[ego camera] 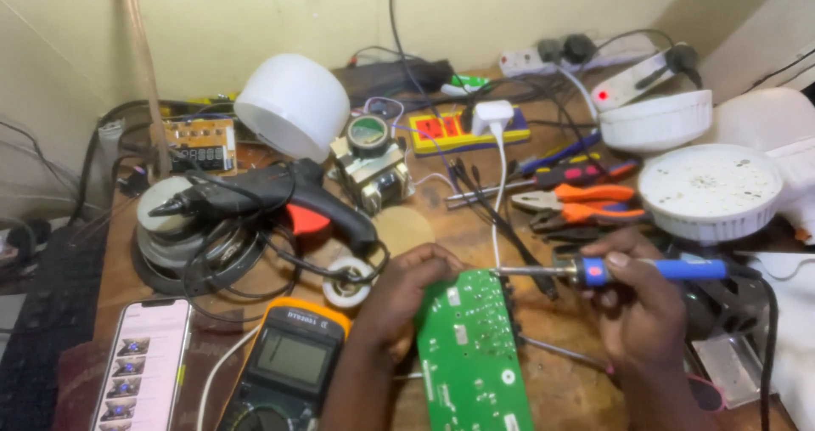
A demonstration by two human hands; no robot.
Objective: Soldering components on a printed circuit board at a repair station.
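The left hand is gripping the green board by its top edge; the right hand is clamping the iron, whose tip wants steadying against the board's corner.

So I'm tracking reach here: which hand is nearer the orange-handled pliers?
Right. The right hand sits just below the orange-handled pliers; the left hand is farther, down-left.

Left hand curled in a grip, right hand clenched, knuckles up
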